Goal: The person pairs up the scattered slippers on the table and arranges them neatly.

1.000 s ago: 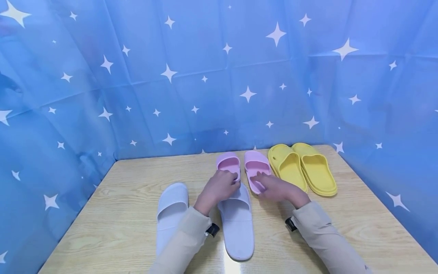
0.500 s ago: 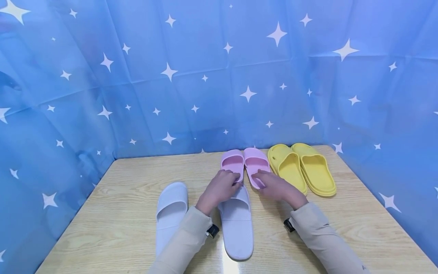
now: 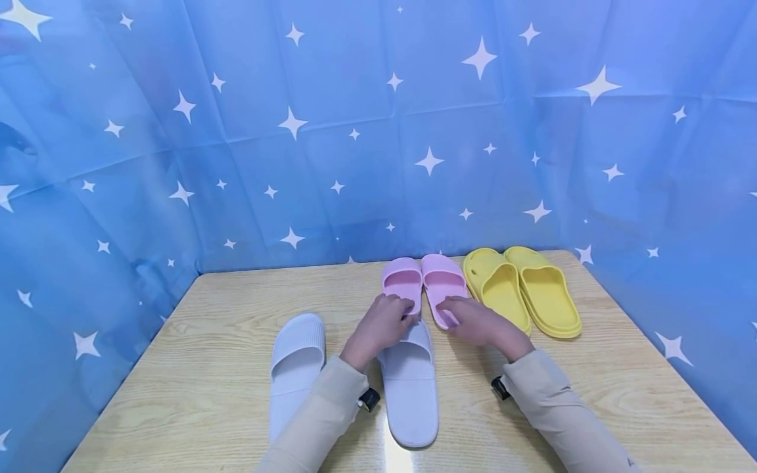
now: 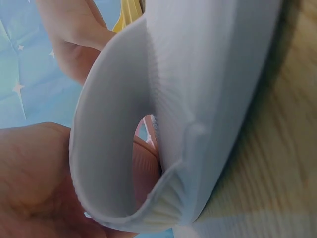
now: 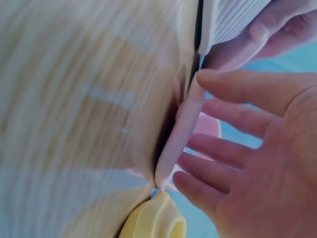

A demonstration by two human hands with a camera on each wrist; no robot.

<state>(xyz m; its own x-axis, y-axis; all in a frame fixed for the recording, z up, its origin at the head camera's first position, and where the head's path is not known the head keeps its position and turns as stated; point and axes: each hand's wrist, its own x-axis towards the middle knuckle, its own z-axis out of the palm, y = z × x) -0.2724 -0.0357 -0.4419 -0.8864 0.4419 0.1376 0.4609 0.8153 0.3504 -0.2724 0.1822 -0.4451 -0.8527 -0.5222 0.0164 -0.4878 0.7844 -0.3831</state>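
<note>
Two pink slippers lie side by side at the back of the table. My left hand (image 3: 383,323) grips the heel end of the left pink slipper (image 3: 403,284), its fingers curled down there. My right hand (image 3: 476,320) lies over the heel end of the right pink slipper (image 3: 445,285); in the right wrist view its thumb touches the heel and the other fingers spread fairly straight along the sole. A white slipper (image 3: 411,407) lies under my left wrist, toe toward the pink pair. In the left wrist view its strap (image 4: 109,124) hides most of my left fingers.
A second white slipper (image 3: 292,381) lies to the left, partly covered by my left sleeve. Two yellow slippers (image 3: 550,299) stand right of the pink pair. A blue curtain with white stars (image 3: 378,164) hangs behind the wooden table (image 3: 195,368).
The left pink slipper has shifted right, up against the right one, which has moved slightly back and left. Both hands stay on them; the last half second shows almost no movement.
</note>
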